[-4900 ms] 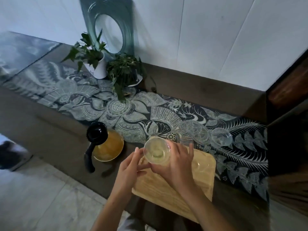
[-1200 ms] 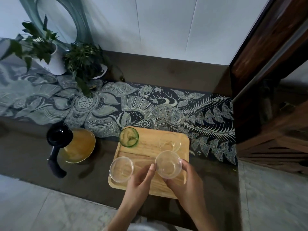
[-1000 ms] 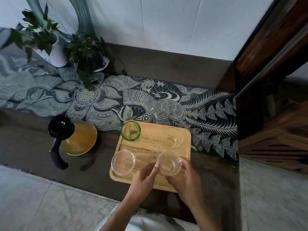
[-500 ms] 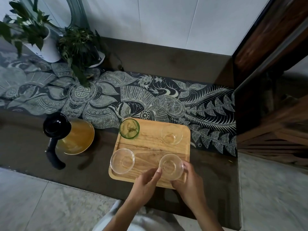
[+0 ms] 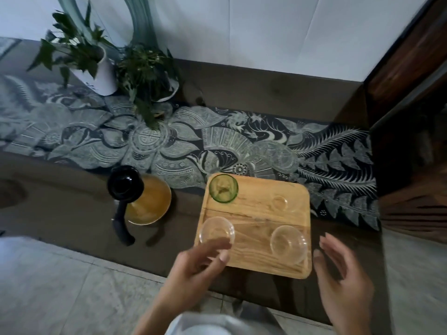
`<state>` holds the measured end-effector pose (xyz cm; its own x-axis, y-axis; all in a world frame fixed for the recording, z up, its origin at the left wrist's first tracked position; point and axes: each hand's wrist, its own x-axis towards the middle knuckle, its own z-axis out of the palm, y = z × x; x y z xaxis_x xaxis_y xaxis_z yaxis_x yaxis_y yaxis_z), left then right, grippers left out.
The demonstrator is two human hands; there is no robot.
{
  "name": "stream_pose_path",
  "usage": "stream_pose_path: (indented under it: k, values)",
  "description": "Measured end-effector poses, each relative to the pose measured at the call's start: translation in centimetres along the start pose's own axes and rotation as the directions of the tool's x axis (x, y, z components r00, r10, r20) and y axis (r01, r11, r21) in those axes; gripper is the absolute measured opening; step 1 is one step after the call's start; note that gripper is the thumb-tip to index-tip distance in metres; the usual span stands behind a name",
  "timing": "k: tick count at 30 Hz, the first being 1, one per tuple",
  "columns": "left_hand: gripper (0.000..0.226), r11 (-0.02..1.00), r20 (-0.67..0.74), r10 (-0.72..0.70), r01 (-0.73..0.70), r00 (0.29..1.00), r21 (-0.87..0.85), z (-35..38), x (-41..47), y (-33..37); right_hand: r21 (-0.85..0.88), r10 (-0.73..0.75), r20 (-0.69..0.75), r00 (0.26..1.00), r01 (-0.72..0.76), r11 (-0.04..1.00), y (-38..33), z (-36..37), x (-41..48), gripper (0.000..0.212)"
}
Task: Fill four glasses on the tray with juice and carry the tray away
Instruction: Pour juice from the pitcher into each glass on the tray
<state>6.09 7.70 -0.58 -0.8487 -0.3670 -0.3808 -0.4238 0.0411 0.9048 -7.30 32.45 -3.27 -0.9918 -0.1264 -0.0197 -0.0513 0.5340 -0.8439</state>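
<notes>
Both hands have let go of the near-right glass (image 5: 289,241), which now stands on the wooden tray (image 5: 256,213). The left hand (image 5: 200,262) and right hand (image 5: 343,274) hover apart, fingers loose and empty. A green glass (image 5: 223,188) and two clear ones share the tray. A juice jug (image 5: 147,201) stands left on the dark counter (image 5: 60,209), with a patterned runner (image 5: 169,146) and potted plants (image 5: 79,56) beyond, by a white wall.
</notes>
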Motion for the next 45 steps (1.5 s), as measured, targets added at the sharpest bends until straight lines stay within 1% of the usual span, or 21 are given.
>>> stream_pose_path:
  k: [2, 3, 4, 6, 8, 10, 13, 15, 16, 18, 19, 22, 23, 25, 28, 31, 32, 38, 40, 42, 45]
  values:
    - [0.042, 0.996, -0.143, 0.088, -0.092, 0.986, -0.02, -3.7, -0.6, 0.5, 0.096, -0.043, 0.014, 0.999, 0.041, 0.995, -2.8, 1.9, -0.9, 0.036]
    - [0.043, 0.992, -0.222, 0.12, -0.127, 0.968, -0.016, -5.7, -1.0, 0.6, 0.155, -0.049, 0.052, 0.997, 0.04, 0.987, -4.5, 3.4, -1.4, 0.033]
    - [0.043, 0.988, -0.296, 0.153, -0.157, 0.943, 0.01, -7.8, -1.2, 0.5, 0.206, -0.06, 0.109, 0.992, 0.036, 0.978, -6.3, 5.0, -1.8, 0.029]
    - [0.043, 0.977, -0.414, 0.214, -0.186, 0.885, 0.106, -11.3, -1.3, -0.3, 0.266, -0.07, 0.274, 0.959, -0.006, 0.964, -9.6, 8.7, -2.6, 0.022]
    - [0.044, 0.971, -0.485, 0.233, -0.177, 0.843, 0.159, -14.7, -1.6, -1.6, 0.277, -0.032, 0.456, 0.889, -0.108, 0.955, -12.6, 13.6, -3.7, 0.017]
    - [0.042, 0.974, -0.523, 0.225, -0.168, 0.822, 0.154, -17.7, -1.8, -3.2, 0.248, 0.014, 0.586, 0.81, -0.195, 0.949, -14.7, 19.3, -4.9, 0.024]
    - [0.03, 0.986, -0.489, 0.166, -0.132, 0.856, 0.104, -21.1, -2.0, -5.3, 0.178, 0.089, 0.687, 0.721, -0.286, 0.942, -15.9, 27.6, -6.7, 0.042]
    - [0.031, 0.993, -0.459, 0.117, -0.103, 0.881, 0.057, -23.1, -2.2, -6.0, 0.163, 0.138, 0.712, 0.688, -0.353, 0.921, -16.7, 31.8, -7.7, 0.05]
    - [0.03, 0.995, -0.448, 0.104, -0.095, 0.888, 0.043, -23.8, -2.2, -6.2, 0.185, 0.146, 0.707, 0.692, -0.381, 0.906, -17.2, 33.2, -8.1, 0.054]
    - [0.03, 0.997, -0.422, 0.081, -0.081, 0.903, 0.017, -25.4, -2.0, -6.7, 0.234, 0.188, 0.655, 0.732, -0.432, 0.871, -18.0, 35.4, -9.0, 0.064]
    - [0.031, 0.997, -0.404, 0.068, -0.073, 0.912, 0.004, -26.1, -1.9, -6.9, 0.255, 0.204, 0.621, 0.757, -0.441, 0.86, -18.3, 36.0, -9.4, 0.062]
    - [0.026, 0.999, -0.325, 0.039, -0.045, 0.945, -0.01, -27.5, -1.5, -7.4, 0.313, 0.216, 0.536, 0.816, -0.429, 0.847, -19.0, 37.2, -10.6, 0.039]
    - [0.021, 0.999, -0.303, 0.034, -0.039, 0.952, -0.008, -27.9, -1.4, -7.7, 0.323, 0.238, 0.511, 0.826, -0.441, 0.837, -19.4, 37.4, -11.0, 0.037]
    - [0.018, 0.999, -0.279, 0.023, -0.031, 0.96, -0.025, -28.3, -1.2, -8.0, 0.34, 0.289, 0.443, 0.849, -0.457, 0.822, -20.0, 37.7, -11.4, 0.042]
    - [0.02, 0.999, -0.247, 0.016, -0.027, 0.969, -0.042, -28.7, -0.8, -8.3, 0.265, 0.347, 0.33, 0.878, -0.438, 0.859, -20.1, 38.4, -11.2, 0.056]
    - [0.019, 0.999, -0.228, 0.027, -0.036, 0.973, -0.035, -29.5, -0.8, -8.6, 0.108, 0.409, 0.224, 0.885, -0.44, 0.892, -20.0, 38.4, -10.2, 0.071]
    - [0.021, 0.998, -0.227, 0.03, -0.04, 0.973, -0.038, -29.9, -0.8, -8.8, 0.066, 0.416, 0.199, 0.887, -0.436, 0.898, -19.9, 38.3, -9.9, 0.072]
    - [0.042, 0.997, -0.282, 0.032, -0.052, 0.959, -0.063, -31.9, -1.5, -10.1, -0.075, 0.402, 0.146, 0.904, -0.395, 0.915, -20.4, 36.2, -10.2, 0.077]
    - [0.047, 0.996, -0.303, 0.034, -0.059, 0.952, -0.072, -32.1, -1.7, -10.2, -0.065, 0.371, 0.184, 0.91, -0.366, 0.928, -20.5, 34.9, -11.3, 0.075]
    - [0.057, 0.995, -0.317, 0.048, -0.074, 0.947, -0.071, -32.3, -1.8, -10.2, -0.019, 0.334, 0.239, 0.912, -0.339, 0.941, -20.5, 33.2, -12.5, 0.074]
    - [0.063, 0.994, -0.326, 0.076, -0.099, 0.942, -0.052, -31.9, -1.9, -9.4, 0.029, 0.309, 0.267, 0.913, -0.328, 0.944, -20.2, 29.6, -14.3, 0.08]
